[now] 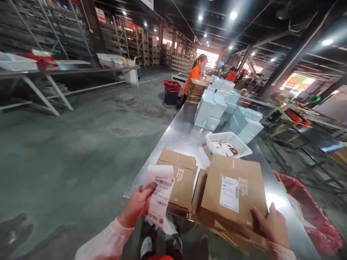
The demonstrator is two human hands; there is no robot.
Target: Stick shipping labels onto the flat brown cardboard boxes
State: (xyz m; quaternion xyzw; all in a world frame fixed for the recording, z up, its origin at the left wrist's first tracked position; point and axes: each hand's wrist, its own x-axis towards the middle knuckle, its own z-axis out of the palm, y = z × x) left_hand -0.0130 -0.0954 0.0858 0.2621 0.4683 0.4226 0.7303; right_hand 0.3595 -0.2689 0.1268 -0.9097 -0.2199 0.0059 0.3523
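My left hand [138, 204] is closed on a strip of printed shipping labels [159, 195], which curls at its top and hangs in front of a flattened cardboard box [182, 186]. To the right lies a stack of flat brown cardboard boxes [203, 206]. A white shipping label [229, 194] sits on the top box, beside its white print. My right hand [273, 225] is at the right edge of this stack, fingers stretched out and touching the cardboard. Part of its fingers is blurred.
A white plastic basket [245, 150] with small cards stands on the metal table [179, 133]. Beyond are light-blue boxes [210, 108] and stacked cardboard [195, 90]. A co-worker in orange [193, 76] stands at the far left side. A red plastic bag [311, 206] lies right of the table.
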